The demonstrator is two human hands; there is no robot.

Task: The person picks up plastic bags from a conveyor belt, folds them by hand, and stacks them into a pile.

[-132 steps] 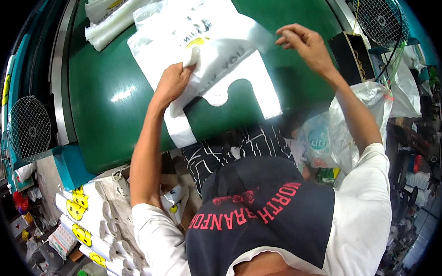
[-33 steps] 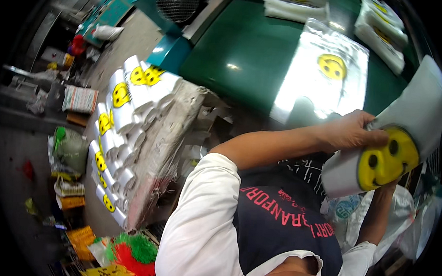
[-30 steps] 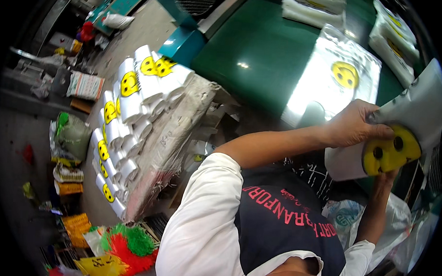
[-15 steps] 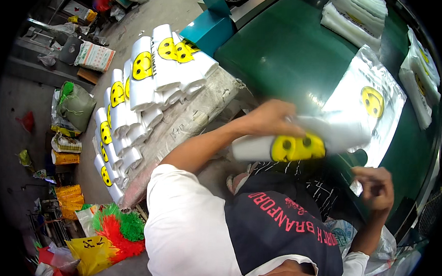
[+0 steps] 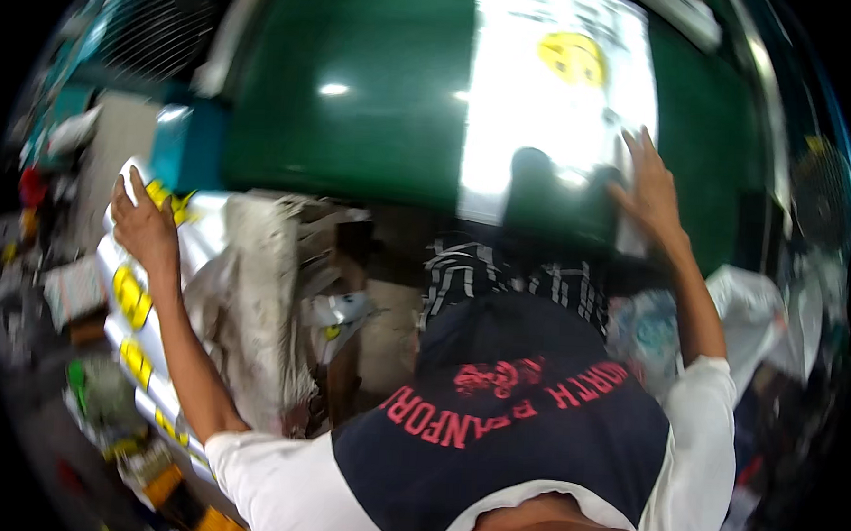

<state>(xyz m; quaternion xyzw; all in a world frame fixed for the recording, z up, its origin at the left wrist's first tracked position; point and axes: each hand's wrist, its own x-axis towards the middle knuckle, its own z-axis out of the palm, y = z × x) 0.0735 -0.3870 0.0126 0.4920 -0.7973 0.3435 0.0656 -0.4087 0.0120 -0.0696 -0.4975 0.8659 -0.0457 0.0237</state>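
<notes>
Plainly, part of the work lies finished: white rolls [image 5: 139,300] with yellow smiling faces are piled along the left side of a pale, frayed bale [image 5: 258,296], just off the near left corner of the green tabletop [image 5: 355,134]. What remains in sight is a white plastic sheet [image 5: 493,126], flat and unrolled, its near end at the tabletop's near edge and right of that edge's middle. More folded white plastic [image 5: 688,16] lies near the far right corner. The left hand [image 5: 150,230] is at the top of the pile, fingers apart; motion blur probably hides its contact, so I cannot tell whether it grips a roll. The right hand [image 5: 652,190] spreads its fingers wide at the sheet's right edge, holding nothing visible.
</notes>
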